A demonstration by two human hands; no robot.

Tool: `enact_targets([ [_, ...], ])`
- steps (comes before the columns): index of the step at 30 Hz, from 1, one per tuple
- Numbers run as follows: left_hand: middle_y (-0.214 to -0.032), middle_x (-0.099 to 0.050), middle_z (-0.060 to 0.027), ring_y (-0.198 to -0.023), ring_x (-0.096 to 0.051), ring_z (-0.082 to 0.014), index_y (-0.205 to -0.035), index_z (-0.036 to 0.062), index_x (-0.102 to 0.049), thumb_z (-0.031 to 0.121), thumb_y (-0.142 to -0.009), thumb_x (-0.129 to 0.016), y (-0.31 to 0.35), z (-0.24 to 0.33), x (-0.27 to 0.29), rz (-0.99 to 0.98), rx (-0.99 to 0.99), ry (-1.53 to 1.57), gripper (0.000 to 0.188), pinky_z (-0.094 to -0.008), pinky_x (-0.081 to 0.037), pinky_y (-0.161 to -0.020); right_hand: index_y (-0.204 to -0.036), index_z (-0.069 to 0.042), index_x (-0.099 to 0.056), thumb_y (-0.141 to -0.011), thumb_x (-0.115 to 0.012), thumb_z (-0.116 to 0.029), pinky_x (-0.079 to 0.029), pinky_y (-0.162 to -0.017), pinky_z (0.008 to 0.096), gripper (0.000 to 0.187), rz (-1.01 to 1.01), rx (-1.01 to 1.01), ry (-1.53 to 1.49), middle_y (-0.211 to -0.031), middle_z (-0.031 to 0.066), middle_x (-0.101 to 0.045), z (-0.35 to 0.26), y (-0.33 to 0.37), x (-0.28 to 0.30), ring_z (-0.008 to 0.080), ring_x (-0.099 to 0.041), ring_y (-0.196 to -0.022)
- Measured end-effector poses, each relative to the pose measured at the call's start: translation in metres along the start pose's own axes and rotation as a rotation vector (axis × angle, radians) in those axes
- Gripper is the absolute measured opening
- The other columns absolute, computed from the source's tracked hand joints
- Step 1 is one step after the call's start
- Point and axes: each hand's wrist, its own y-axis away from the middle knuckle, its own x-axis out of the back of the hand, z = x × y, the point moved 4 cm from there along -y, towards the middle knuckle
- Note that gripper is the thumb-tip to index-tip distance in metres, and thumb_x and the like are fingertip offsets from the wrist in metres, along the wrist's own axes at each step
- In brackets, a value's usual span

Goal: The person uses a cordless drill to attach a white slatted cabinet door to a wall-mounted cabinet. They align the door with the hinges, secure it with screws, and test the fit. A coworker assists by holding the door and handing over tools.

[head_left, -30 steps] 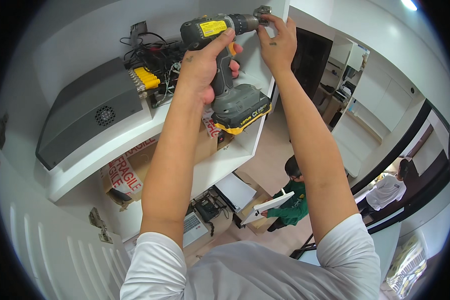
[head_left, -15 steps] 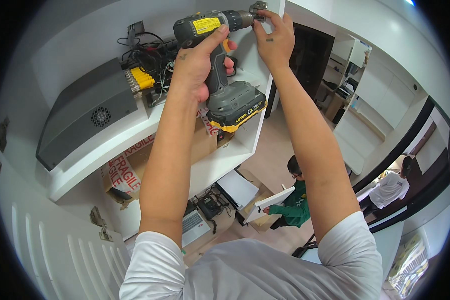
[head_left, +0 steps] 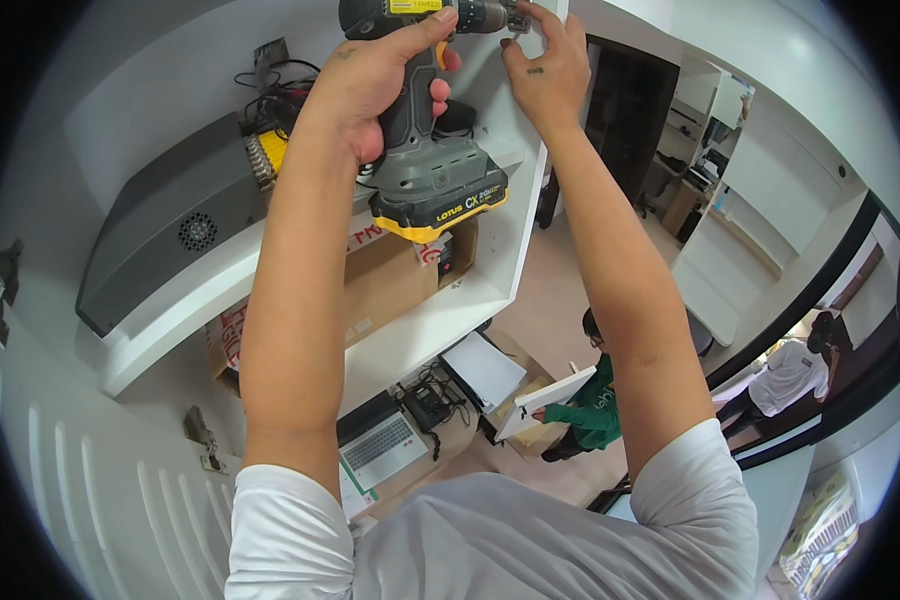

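Observation:
My left hand (head_left: 368, 88) is wrapped round the grip of a black and grey cordless drill (head_left: 432, 170) with a yellow-edged battery at its base. The drill lies level at the top, its chuck pointing right. Just past the chuck, a small metal cabinet hinge (head_left: 518, 20) sits by the edge of the white cabinet's side panel (head_left: 525, 190). My right hand (head_left: 553, 85) holds this hinge, with the index finger over it and the thumb just below. The upper part of the drill is cut off by the frame, and the bit is hard to make out.
On the shelf at left stand a dark grey box unit (head_left: 170, 225) and tangled cables (head_left: 280, 90). Below are a cardboard box (head_left: 390, 285), a laptop (head_left: 380, 450) and papers (head_left: 483, 370). A person in green (head_left: 598, 405) holds a white board (head_left: 540, 405); another person (head_left: 785, 380) stands at right.
The drill and my left hand have shifted left and upward in view, the chuck drawing slightly back. My right hand stays at the hinge. The person at right has moved an arm.

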Motion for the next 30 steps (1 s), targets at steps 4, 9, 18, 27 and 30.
enact_targets([
  [4, -0.086, -0.069, -0.0054, -0.062, -0.061, -0.0120, -0.106, 0.0057, -0.069, 0.036, -0.087, -0.083, 0.002, 0.000, 0.003, 0.027, -0.021, -0.029, 0.038, -0.0307, -0.055, -0.058, -0.128, -0.020, -0.065, -0.077, -0.074, -0.008, -0.053, -0.087, 0.0470, 0.054, 0.009, 0.011, 0.044, -0.108, 0.0174, -0.063, -0.004, -0.001, 0.002, 0.0406, -0.063, -0.102],
  [9, -0.085, -0.069, -0.0056, -0.060, -0.061, -0.0114, -0.108, 0.0060, -0.068, 0.035, -0.090, -0.081, 0.005, 0.000, 0.002, 0.049, -0.032, -0.047, 0.037, -0.0299, -0.054, -0.056, -0.122, -0.019, -0.069, -0.079, -0.075, -0.011, -0.052, -0.087, 0.0486, 0.044, 0.022, 0.028, 0.122, -0.112, 0.0180, -0.063, -0.007, -0.001, 0.004, 0.0413, -0.062, -0.104],
  [18, -0.087, -0.070, -0.0071, -0.058, -0.061, -0.0110, -0.109, 0.0065, -0.065, 0.034, -0.093, -0.078, 0.003, -0.009, 0.005, 0.030, -0.034, 0.034, 0.034, -0.0280, -0.054, -0.053, -0.115, -0.023, -0.072, -0.082, -0.077, -0.018, -0.054, -0.080, 0.0421, 0.034, -0.014, -0.060, 0.011, -0.102, 0.0096, -0.059, 0.009, -0.002, -0.010, 0.0311, -0.064, -0.093],
  [27, -0.087, -0.069, -0.0066, -0.059, -0.062, -0.0109, -0.109, 0.0067, -0.066, 0.034, -0.094, -0.077, 0.005, -0.011, 0.006, 0.019, -0.061, 0.033, 0.033, -0.0284, -0.054, -0.053, -0.111, -0.023, -0.072, -0.088, -0.072, -0.018, -0.054, -0.080, 0.0442, 0.024, 0.040, -0.062, 0.011, -0.106, 0.0116, -0.061, 0.006, -0.003, -0.011, 0.0347, -0.065, -0.095],
  [30, -0.087, -0.069, -0.0065, -0.059, -0.062, -0.0109, -0.109, 0.0067, -0.066, 0.034, -0.094, -0.077, 0.006, -0.011, 0.005, 0.014, -0.066, 0.041, 0.033, -0.0283, -0.054, -0.054, -0.109, -0.023, -0.072, -0.089, -0.071, -0.017, -0.054, -0.081, 0.0442, 0.021, 0.079, -0.008, 0.018, -0.108, 0.0115, -0.061, 0.006, -0.003, -0.010, 0.0349, -0.066, -0.097],
])
